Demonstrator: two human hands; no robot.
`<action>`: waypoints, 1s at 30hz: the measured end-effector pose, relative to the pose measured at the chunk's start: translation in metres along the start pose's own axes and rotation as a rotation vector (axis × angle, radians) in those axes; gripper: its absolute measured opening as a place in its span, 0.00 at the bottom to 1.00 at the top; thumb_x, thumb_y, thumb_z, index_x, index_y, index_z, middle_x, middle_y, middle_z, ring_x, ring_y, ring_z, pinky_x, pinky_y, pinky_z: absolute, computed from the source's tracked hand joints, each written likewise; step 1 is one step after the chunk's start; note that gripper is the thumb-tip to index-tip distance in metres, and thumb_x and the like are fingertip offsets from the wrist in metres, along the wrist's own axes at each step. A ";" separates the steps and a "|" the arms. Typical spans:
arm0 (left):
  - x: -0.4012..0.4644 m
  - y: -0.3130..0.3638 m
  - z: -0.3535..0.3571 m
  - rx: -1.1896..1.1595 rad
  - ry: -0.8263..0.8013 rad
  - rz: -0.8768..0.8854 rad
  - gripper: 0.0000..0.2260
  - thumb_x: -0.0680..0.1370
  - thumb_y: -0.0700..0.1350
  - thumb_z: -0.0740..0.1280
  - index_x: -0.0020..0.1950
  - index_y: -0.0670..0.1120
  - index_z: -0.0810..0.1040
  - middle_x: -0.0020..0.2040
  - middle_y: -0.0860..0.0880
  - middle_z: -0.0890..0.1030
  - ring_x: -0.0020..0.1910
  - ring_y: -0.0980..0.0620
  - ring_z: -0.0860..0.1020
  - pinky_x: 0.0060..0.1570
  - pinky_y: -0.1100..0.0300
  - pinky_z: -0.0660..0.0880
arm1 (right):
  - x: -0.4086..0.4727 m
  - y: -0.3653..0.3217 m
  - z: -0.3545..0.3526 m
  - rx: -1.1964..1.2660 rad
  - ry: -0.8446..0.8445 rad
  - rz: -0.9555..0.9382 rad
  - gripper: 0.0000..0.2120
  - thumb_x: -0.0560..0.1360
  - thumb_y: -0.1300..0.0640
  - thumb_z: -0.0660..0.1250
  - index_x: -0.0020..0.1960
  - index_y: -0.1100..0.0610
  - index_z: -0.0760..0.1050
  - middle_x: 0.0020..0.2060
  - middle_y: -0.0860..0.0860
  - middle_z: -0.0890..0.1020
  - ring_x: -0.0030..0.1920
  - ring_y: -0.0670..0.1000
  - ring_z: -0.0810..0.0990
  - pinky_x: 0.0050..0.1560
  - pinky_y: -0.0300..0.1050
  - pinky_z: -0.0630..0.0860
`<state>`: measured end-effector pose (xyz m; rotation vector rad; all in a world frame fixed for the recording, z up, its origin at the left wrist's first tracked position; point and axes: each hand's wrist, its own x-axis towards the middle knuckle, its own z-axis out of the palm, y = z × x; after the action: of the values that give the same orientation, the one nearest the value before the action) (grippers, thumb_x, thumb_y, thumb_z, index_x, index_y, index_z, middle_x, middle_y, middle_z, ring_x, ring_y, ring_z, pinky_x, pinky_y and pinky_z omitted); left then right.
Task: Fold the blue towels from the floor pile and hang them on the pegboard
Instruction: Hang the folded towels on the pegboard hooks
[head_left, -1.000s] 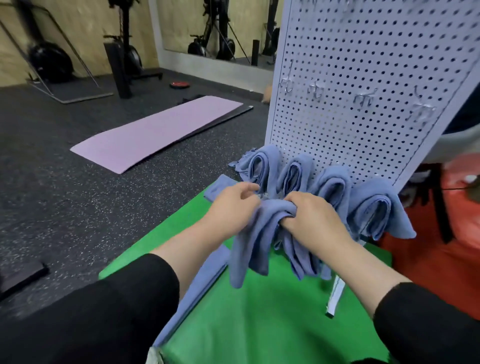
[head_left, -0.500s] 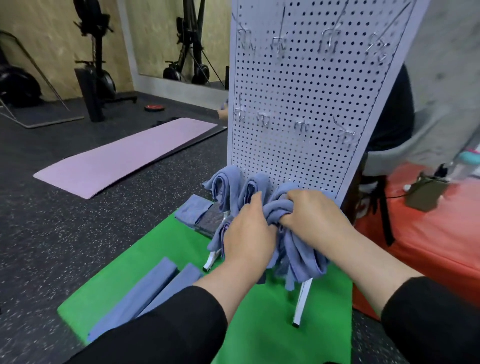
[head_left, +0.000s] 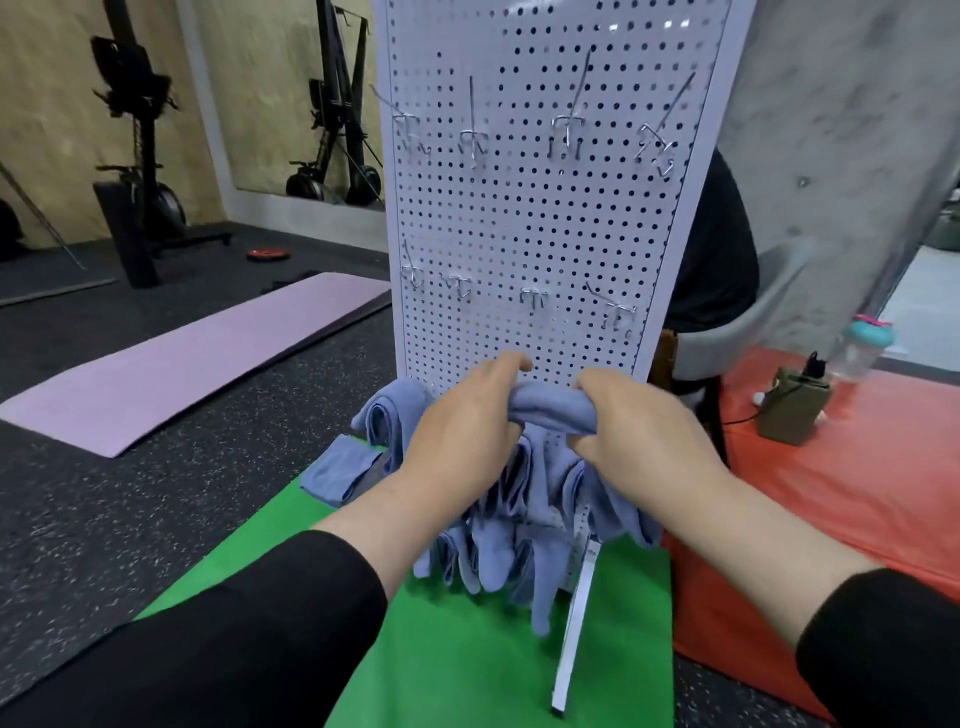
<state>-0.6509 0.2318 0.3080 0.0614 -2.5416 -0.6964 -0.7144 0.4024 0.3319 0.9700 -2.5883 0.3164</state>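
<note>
A white pegboard (head_left: 540, 218) stands upright on the green mat (head_left: 467, 660), with two rows of bare metal hooks (head_left: 535, 299) above its lowest row. Both my hands hold one folded blue towel (head_left: 553, 408) stretched level against the board's lower part. My left hand (head_left: 462, 431) grips its left end and my right hand (head_left: 639, 426) grips its right end. Below and behind my hands hang several blue towels (head_left: 498, 551); one (head_left: 387, 415) shows at the left edge. Another folded blue towel (head_left: 340, 470) lies on the floor left of the board.
A pink yoga mat (head_left: 171, 364) lies on the dark floor at left, with exercise machines (head_left: 135, 156) beyond. At right, a red mat (head_left: 841, 499) carries a small box (head_left: 792, 410) and a bottle (head_left: 862, 348). A person in black sits behind the board.
My hands have raised the towel from low in front of the hanging towels up to the board's lower part and spread it sideways between them. The camera has tilted up and moved nearer the board.
</note>
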 end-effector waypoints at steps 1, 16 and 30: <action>0.004 0.000 0.002 0.002 0.013 0.019 0.23 0.77 0.35 0.62 0.69 0.53 0.67 0.62 0.48 0.76 0.49 0.43 0.78 0.45 0.45 0.76 | 0.006 0.007 -0.005 0.025 0.023 0.016 0.11 0.71 0.55 0.69 0.44 0.52 0.66 0.40 0.47 0.68 0.42 0.57 0.72 0.39 0.52 0.69; 0.081 0.048 0.036 -0.755 0.409 -0.474 0.14 0.80 0.43 0.63 0.35 0.52 0.69 0.31 0.53 0.70 0.30 0.53 0.66 0.32 0.56 0.62 | 0.099 0.054 -0.062 0.168 0.339 0.082 0.09 0.72 0.57 0.68 0.52 0.51 0.80 0.51 0.52 0.80 0.50 0.56 0.78 0.49 0.53 0.75; 0.127 0.038 0.066 -0.527 0.364 -0.512 0.17 0.77 0.42 0.65 0.30 0.45 0.64 0.27 0.48 0.67 0.29 0.49 0.62 0.29 0.54 0.58 | 0.129 0.074 -0.023 0.055 0.302 0.162 0.05 0.73 0.60 0.67 0.43 0.58 0.70 0.44 0.55 0.76 0.42 0.61 0.73 0.40 0.50 0.67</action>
<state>-0.7896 0.2735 0.3354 0.6111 -1.9311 -1.3867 -0.8487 0.3883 0.3987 0.6715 -2.3928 0.5359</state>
